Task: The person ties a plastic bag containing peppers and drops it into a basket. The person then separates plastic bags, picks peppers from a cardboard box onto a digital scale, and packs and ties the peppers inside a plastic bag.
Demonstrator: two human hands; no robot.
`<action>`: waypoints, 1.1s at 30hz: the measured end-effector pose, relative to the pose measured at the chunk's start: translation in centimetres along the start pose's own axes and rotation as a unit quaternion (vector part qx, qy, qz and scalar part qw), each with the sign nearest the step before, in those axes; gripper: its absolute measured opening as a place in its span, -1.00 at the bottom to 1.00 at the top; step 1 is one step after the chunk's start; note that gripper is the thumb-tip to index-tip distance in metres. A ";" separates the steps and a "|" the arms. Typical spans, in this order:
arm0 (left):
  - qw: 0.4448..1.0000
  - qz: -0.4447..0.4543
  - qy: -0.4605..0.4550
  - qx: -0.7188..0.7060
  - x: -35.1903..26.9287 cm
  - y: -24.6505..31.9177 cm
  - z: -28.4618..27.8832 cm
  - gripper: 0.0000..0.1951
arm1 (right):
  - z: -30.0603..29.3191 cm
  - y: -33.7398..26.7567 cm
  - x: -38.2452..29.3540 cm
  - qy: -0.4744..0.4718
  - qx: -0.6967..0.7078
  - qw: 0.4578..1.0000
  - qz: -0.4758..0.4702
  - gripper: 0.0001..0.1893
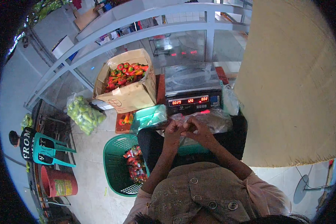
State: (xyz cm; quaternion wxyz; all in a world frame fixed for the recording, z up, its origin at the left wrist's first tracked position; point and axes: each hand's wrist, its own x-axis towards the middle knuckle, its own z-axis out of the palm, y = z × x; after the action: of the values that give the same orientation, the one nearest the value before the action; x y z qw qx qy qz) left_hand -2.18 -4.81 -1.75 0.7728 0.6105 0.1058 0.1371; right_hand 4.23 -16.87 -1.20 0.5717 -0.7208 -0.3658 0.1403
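My left hand and my right hand meet above my lap, fingertips pinched together. Between them is thin clear plastic that looks like a bag; its edges are hard to make out. Just beyond the hands, a pile of clear plastic bags lies in front of a digital weighing scale. The scale's metal pan carries no produce, and its red display is lit. To the left of my hands rests a green plastic packet. A cardboard box full of red and orange peppers stands left of the scale.
A green plastic basket with bagged red peppers sits by my left leg. Farther left are a bag of green peppers, a red bucket and a person on a teal chair. A tan sheet hangs at right.
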 end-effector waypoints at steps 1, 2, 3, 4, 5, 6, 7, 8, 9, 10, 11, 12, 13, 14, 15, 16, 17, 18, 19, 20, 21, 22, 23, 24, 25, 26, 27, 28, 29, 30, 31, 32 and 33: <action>1.000 -0.002 0.000 0.000 -0.2 -0.2 0.0 -0.90 | 0.0 0.5 0.0 -0.017 0.017 1.000 -0.005 -0.71; 1.000 0.016 -0.015 0.001 -0.5 -0.2 0.0 -0.89 | 0.0 1.0 -0.2 -0.018 0.018 1.000 -0.003 -0.71; 0.999 0.033 -0.030 0.002 -0.7 0.2 0.2 -0.87 | -0.2 0.9 -0.2 -0.029 -0.002 0.999 -0.015 -0.73; 0.999 0.031 -0.030 0.000 -0.7 0.2 0.2 -0.87 | -0.3 1.0 -0.1 -0.041 -0.022 0.999 -0.027 -0.74; 1.000 0.004 -0.030 0.009 -0.8 0.3 0.1 -0.86 | -0.4 1.0 -0.1 -0.041 -0.022 0.999 -0.024 -0.74; 0.999 -0.024 -0.029 0.018 -0.8 0.3 0.0 -0.85 | -0.5 1.0 -0.2 -0.040 -0.032 0.998 -0.031 -0.78; 0.999 -0.028 -0.030 0.018 -0.7 0.4 0.0 -0.85 | -0.6 1.1 -0.1 -0.039 -0.041 0.998 -0.038 -0.82; 0.999 -0.003 -0.038 0.013 -0.5 0.5 0.0 -0.84 | -0.6 1.6 0.1 -0.038 -0.040 0.998 -0.034 -0.82; 0.999 0.019 -0.047 0.008 -0.5 0.6 0.1 -0.84 | -0.5 2.0 0.3 -0.020 0.028 0.998 -0.050 -0.84; 0.999 0.013 -0.049 0.007 -0.4 0.6 0.1 -0.84 | -0.8 2.3 0.3 -0.009 0.061 0.997 -0.055 -0.85; 0.999 -0.008 -0.029 0.025 -0.3 0.6 0.1 -0.84 | -0.9 2.5 0.3 0.002 0.096 0.994 -0.060 -0.86; 0.999 -0.027 -0.005 0.043 -0.3 0.6 -0.1 -0.83 | -1.3 2.0 0.5 0.017 0.143 0.990 -0.005 -0.87; 0.999 -0.029 -0.005 0.042 -0.2 -0.3 -0.8 -0.83 | -1.6 1.6 0.7 0.034 0.189 0.980 0.048 -0.87; 0.999 -0.020 -0.006 0.034 0.0 -1.9 -2.0 -0.84 | -1.7 1.8 0.7 0.034 0.189 0.980 0.050 -0.87; 1.000 -0.012 -0.009 0.026 0.1 -2.1 -2.2 -0.84 | -1.8 2.2 0.8 0.067 0.325 0.940 0.079 -0.90; 1.000 -0.014 -0.012 0.025 0.0 -2.3 -2.3 -0.84 | -1.9 2.6 0.8 0.099 0.453 0.880 0.105 -0.92; 0.998 -0.007 -0.001 0.064 -0.3 -2.4 -2.4 -0.85 | -2.0 3.0 0.7 0.102 0.452 0.880 0.105 -0.92; 0.995 0.001 0.011 0.102 -0.4 -2.2 -2.3 -0.85 | -2.1 3.5 0.6 0.103 0.518 0.841 0.120 -0.93; 0.995 0.001 0.014 0.103 -0.6 -3.0 -3.0 -0.85 | -1.9 3.5 0.7 0.097 0.581 0.797 0.134 -0.94; 0.973 0.034 0.028 0.227 -0.6 -4.5 -3.9 -0.85 | -1.6 3.3 0.7 0.094 0.582 0.796 0.135 -0.94; 0.935 0.066 0.037 0.348 -0.6 -4.8 -4.0 -0.84 | -1.4 3.3 0.7 0.098 0.593 0.787 0.138 -0.93; 0.935 0.065 0.036 0.348 -1.0 -5.1 -4.0 -0.84 | -1.3 3.2 0.7 0.102 0.605 0.777 0.142 -0.92; 0.949 0.043 0.040 0.311 -1.3 -5.4 -3.9 -0.84 | -1.5 3.5 0.7 0.103 0.605 0.777 0.142 -0.92; 0.961 0.020 0.043 0.273 -1.7 -5.1 -3.3 -0.83 | -1.8 4.0 0.6 0.076 0.557 0.813 0.150 -0.90; 0.961 0.019 0.041 0.272 -1.9 -3.8 -2.0 -0.83 | -2.1 4.0 0.6 0.049 0.507 0.846 0.158 -0.88; 0.946 0.110 0.083 0.294 -2.0 -2.4 -0.6 -0.81 | -2.1 3.9 0.3 0.052 0.507 0.846 0.159 -0.88; 0.920 0.201 0.124 0.313 -1.9 -1.2 0.4 -0.78 | -2.1 2.8 0.2 0.057 0.382 0.909 0.154 -0.85; 0.919 0.201 0.124 0.314 -1.7 -0.4 0.6 -0.78 | -1.9 2.1 0.1 0.059 0.251 0.955 0.147 -0.82; 0.896 0.233 0.091 0.367 -1.6 0.2 0.8 -0.75 | -1.4 2.2 0.2 0.059 0.251 0.955 0.146 -0.82; 0.867 0.264 0.058 0.418 -1.5 0.5 0.8 -0.73 | -0.8 2.3 0.4 0.049 0.183 0.978 0.092 -0.85; 0.867 0.265 0.059 0.418 -1.5 -0.1 0.3 -0.73 | -0.3 2.2 0.5 0.038 0.113 0.992 0.037 -0.87; 0.840 0.249 0.040 0.480 -1.5 -1.4 -0.4 -0.74 | 0.0 2.1 0.4 0.037 0.113 0.992 0.036 -0.87; 0.810 0.232 0.019 0.538 -1.4 -1.6 -0.7 -0.75 | 0.1 1.4 0.4 0.007 0.102 0.995 0.011 -0.85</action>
State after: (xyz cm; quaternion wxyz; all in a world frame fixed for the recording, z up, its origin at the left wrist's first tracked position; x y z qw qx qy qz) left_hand -3.59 -5.03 -3.42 0.2634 0.9324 0.0324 0.2452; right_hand 4.96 -16.59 -2.46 0.6432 -0.6635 -0.3379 0.1784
